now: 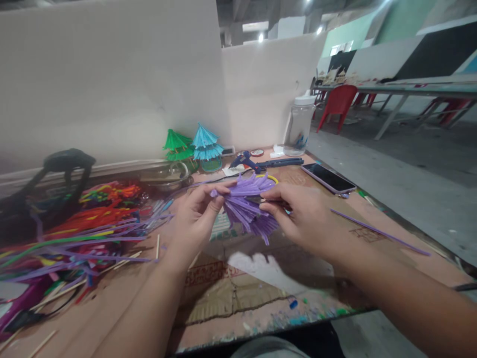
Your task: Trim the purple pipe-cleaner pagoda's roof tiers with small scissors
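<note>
A purple cone-like piece [248,204] made of many fuzzy strips hangs between my hands above the cardboard. My left hand [201,209] pinches its narrow tip at the left. At its right side, my right hand [294,209] is closed on a thin dark tool [274,201], whose far end lies among the purple strips; its exact kind is unclear. Single purple strip [380,231] lies on the table to the right. Behind the purple piece stand a green tree-shaped craft [178,144] and a light-blue one [205,143].
Colourful fuzzy strips [104,223] are heaped at the left. A blue glue gun [244,160], a phone [328,178] and a clear bottle [299,124] lie or stand toward the back. Cardboard [223,288] covers the table's front. Beyond is a red chair [338,104].
</note>
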Demonstrator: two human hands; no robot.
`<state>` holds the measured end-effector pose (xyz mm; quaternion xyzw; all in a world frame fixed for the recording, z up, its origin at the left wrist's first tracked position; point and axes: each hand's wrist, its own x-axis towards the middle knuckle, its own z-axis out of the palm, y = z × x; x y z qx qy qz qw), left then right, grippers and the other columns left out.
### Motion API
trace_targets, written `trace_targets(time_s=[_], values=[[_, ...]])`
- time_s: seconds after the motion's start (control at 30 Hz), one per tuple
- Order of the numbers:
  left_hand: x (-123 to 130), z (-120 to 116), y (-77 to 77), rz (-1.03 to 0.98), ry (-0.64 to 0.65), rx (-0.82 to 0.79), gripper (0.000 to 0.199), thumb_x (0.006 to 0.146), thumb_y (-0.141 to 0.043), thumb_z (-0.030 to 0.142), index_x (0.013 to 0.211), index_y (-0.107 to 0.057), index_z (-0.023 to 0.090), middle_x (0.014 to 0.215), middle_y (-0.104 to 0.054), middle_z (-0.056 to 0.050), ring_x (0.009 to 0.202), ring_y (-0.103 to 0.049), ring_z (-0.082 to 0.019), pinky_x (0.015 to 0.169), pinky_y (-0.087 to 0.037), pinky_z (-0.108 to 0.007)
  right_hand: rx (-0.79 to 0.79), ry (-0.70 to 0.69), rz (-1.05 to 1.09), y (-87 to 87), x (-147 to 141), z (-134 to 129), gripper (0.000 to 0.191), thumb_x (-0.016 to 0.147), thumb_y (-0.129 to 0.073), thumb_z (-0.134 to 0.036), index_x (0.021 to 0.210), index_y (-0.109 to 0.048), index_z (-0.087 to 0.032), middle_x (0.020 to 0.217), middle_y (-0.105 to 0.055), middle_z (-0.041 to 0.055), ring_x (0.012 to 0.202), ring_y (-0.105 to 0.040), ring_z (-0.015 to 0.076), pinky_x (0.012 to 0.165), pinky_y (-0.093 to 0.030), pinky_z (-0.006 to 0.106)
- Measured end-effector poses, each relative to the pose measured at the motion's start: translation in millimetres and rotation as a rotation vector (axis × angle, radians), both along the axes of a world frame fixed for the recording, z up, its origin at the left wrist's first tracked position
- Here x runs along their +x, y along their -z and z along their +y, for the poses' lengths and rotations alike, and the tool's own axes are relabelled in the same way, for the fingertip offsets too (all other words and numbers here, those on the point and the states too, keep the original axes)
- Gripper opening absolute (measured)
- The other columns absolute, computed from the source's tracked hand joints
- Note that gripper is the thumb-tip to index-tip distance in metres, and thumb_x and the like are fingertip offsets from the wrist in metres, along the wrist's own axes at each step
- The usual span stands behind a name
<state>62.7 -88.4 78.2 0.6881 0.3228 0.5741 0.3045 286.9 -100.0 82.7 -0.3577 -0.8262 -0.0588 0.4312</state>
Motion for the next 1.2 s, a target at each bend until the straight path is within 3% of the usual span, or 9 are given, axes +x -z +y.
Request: trace_targets(time_s=[0.33,0.53,0.67,0.87,1.2], values=[[-4.2,8.0,1.0,-0.099,-0.083,0.021,0.01,0.094,-0.064,0.031,0.096,-0.068,0.021,0.112,-0.076,-0.007,0.116,-0.068,-0.021,0.104,-0.049,-0.035,0.055,0.005,0.111,-1.2,2.0,1.6,0.018,0.093,-0.062,-0.029,0.108,-0.06,-0.019,0.086,-0.07,0.0037,0.069,-0.064,0.0147,0.06,-0.049,0.027],[-5.7,6.4,-2.8,-0.129,-0.17,0.024,0.014,0.094,-0.065,0.032,0.099,-0.07,0.02,0.111,-0.077,-0.007,0.111,-0.07,-0.02,0.103,-0.051,-0.036,0.094,-0.035,0.024,-3.5,-0.3,-4.6,0.026,0.096,-0.057,-0.024,0.121,-0.06,-0.019,0.1,-0.072,0.0073,0.084,-0.068,0.018,0.073,-0.054,0.032],[-5.6,6.4,-2.7,-0.154,-0.166,0.023,0.013,0.092,-0.067,0.031,0.097,-0.071,0.019,0.108,-0.078,-0.006,0.108,-0.071,-0.02,0.102,-0.052,-0.035,0.139,-0.061,-0.039,-3.1,-2.1,-7.4,0.025,0.095,-0.057,-0.022,0.119,-0.06,-0.016,0.107,-0.073,0.0095,0.093,-0.068,0.0199,0.081,-0.054,0.034],[-4.5,5.6,-3.8,-0.154,-0.174,0.025,0.013,0.092,-0.068,0.031,0.097,-0.071,0.019,0.107,-0.078,-0.006,0.107,-0.072,-0.02,0.101,-0.052,-0.036,0.114,-0.043,-0.064,-0.2,-2.9,-5.4,0.022,0.095,-0.057,-0.025,0.116,-0.059,-0.017,0.106,-0.074,0.0097,0.093,-0.07,0.0219,0.077,-0.055,0.036],[-5.4,3.2,-0.8,-0.086,-0.201,0.062,0.015,0.091,-0.069,0.032,0.099,-0.072,0.021,0.108,-0.077,-0.005,0.108,-0.07,-0.021,0.1,-0.052,-0.035,0.222,-0.012,-0.106,1.1,-1.3,-1.2,0.02,0.096,-0.057,-0.021,0.116,-0.062,-0.018,0.1,-0.073,0.0095,0.091,-0.068,0.0217,0.077,-0.054,0.036]])
